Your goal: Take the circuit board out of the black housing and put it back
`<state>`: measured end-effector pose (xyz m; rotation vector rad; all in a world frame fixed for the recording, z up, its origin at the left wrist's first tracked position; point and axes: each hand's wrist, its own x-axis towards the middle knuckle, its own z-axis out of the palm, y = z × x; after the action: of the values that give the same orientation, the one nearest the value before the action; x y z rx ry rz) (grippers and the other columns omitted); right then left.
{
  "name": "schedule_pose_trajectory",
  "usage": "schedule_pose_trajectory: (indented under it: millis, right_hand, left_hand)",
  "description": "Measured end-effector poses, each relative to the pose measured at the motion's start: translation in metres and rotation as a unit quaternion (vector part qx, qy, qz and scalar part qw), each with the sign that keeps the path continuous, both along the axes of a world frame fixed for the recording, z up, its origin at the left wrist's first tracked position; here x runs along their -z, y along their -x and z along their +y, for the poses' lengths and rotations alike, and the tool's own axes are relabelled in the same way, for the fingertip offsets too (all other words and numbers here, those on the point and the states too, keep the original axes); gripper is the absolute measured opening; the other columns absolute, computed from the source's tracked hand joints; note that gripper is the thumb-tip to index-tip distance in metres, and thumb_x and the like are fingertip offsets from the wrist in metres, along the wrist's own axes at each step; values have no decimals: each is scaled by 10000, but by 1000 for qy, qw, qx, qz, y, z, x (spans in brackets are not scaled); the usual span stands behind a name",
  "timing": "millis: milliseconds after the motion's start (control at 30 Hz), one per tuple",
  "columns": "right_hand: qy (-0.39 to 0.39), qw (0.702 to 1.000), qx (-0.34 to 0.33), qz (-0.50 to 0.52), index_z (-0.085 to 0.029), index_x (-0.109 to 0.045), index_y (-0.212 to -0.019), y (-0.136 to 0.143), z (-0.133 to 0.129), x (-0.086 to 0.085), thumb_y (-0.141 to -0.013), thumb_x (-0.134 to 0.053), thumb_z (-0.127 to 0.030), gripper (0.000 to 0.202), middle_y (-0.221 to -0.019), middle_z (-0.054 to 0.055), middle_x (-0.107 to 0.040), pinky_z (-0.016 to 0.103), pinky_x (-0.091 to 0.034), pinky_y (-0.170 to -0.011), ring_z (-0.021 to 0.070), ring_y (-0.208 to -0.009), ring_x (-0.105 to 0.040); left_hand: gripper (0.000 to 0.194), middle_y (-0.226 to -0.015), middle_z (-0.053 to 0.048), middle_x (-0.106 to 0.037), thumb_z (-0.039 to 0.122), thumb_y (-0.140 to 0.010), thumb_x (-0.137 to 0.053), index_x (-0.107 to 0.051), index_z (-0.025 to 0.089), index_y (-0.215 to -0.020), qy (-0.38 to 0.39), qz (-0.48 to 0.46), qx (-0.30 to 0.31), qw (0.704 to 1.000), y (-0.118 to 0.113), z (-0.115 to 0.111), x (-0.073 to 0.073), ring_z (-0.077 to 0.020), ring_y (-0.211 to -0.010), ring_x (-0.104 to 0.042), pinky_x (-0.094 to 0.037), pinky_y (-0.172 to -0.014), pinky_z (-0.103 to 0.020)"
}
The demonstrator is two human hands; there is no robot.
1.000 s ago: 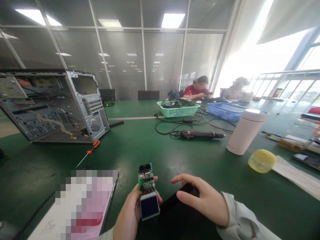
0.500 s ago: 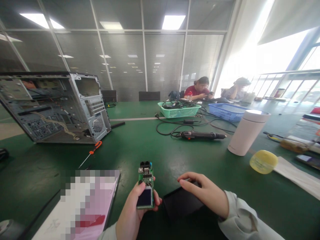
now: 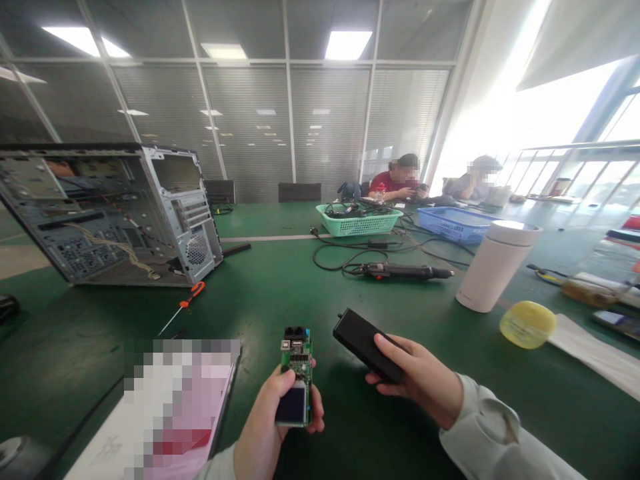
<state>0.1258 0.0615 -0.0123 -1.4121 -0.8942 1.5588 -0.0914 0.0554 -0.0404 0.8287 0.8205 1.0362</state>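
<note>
My left hand [image 3: 270, 413] is closed around a green circuit board [image 3: 299, 360] with a small dark screen at its near end and sockets at its far end. The thumb lies beside the screen. To the right, my right hand [image 3: 417, 373] grips a black rectangular case [image 3: 367, 343], thumb on top and fingers beneath. The case is tilted, its far end pointing up and left, with a small stub sticking out there. A gap of green tabletop separates the board from the case.
An opened computer case [image 3: 190, 220] stands at left, an orange-handled screwdriver [image 3: 187, 301] before it. A papers-and-pink folder [image 3: 190, 400] lies near left. Beyond are a corded electric screwdriver [image 3: 400, 271], green basket [image 3: 360, 223], blue basket [image 3: 450, 223] and white tumbler [image 3: 495, 267]. Two people sit far right.
My right hand has closed on the black case, lifted it from near the table edge and turned it. The board in my left hand has shifted slightly right and nearer.
</note>
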Motion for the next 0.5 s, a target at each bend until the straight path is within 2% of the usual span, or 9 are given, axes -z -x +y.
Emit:
schedule_pose_trajectory:
  millis: [67,100,233,300,400,467,500]
  right_hand:
    - [66,994,17,90,-122,-502,-1082,4,-4,-2,-1031,-466,-375,261,-804,44,-587,181,-556,-566,147,-685,-654]
    - [100,985,16,139,-116,-512,-1027,5,-7,-2,-1042,-428,-433,328,-778,50,-590,188,-553,-559,154,-669,-654]
    - [170,947,-73,264,-93,-563,-940,9,-12,3,-1019,-194,-641,665,-650,62,-578,199,-518,-496,185,-592,-650]
    - [187,936,-113,275,-87,-589,-972,12,-12,5,-1016,-82,-634,746,-575,43,-546,192,-487,-454,179,-520,-628]
    - [210,933,-127,262,-93,-590,-1003,18,-12,6,-1019,28,-582,788,-535,22,-510,187,-453,-421,159,-443,-582]
    - [195,946,-116,234,-100,-561,-1050,20,-16,6,-1033,-63,-571,685,-628,31,-554,177,-448,-435,146,-485,-595]
    - [162,959,-110,203,-111,-535,-1089,17,-20,7,-1020,-210,-598,590,-717,42,-587,175,-458,-457,149,-546,-618]
  left_hand:
    - [405,-586,-22,-681,466,-794,-583,-600,129,-1017,-7,0,1,1000,0,-1,-1,-167,-501,-630,-433,-514,-263]
    - [394,-578,-16,-678,459,-792,-595,-599,133,-1012,-8,-1,3,1000,0,0,-1,-165,-492,-630,-430,-503,-259]
    - [387,-522,-3,-656,487,-758,-621,-602,144,-937,-9,-3,-2,1000,-2,3,0,-165,-437,-607,-410,-446,-255]
    - [389,-512,-7,-654,516,-736,-630,-596,150,-864,-4,7,-4,1000,-4,3,-1,-162,-430,-595,-412,-443,-256]
    - [378,-551,-19,-674,525,-729,-640,-573,159,-798,3,20,-14,1000,-4,-2,-8,-152,-468,-598,-438,-492,-261]
    - [376,-574,-20,-681,520,-737,-637,-571,157,-816,5,23,-19,1000,-3,-5,-11,-149,-492,-602,-448,-521,-262]
    - [379,-577,-21,-681,517,-743,-631,-575,155,-839,5,23,-19,1000,-3,-5,-11,-150,-496,-604,-449,-525,-264]
